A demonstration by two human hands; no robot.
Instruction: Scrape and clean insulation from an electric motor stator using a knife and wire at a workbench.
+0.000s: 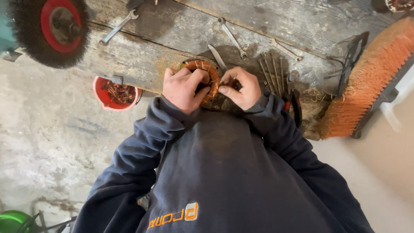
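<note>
The left hand [183, 88] braces the copper-wound ring [206, 71] against the workbench [142, 56] (fingers curled around its rim) so the right hand [241, 88] can pinch a winding strand.

Both hands, left hand [183, 88] and right hand [241, 88], grip a copper-wound stator ring [206, 69] on the wooden bench [142, 56].

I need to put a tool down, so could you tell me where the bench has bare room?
Bare wood lies on the bench between the left spanner and the copper coil that both hands grip. Right of the coil it is crowded: rods, spanners, pliers, brush.
</note>
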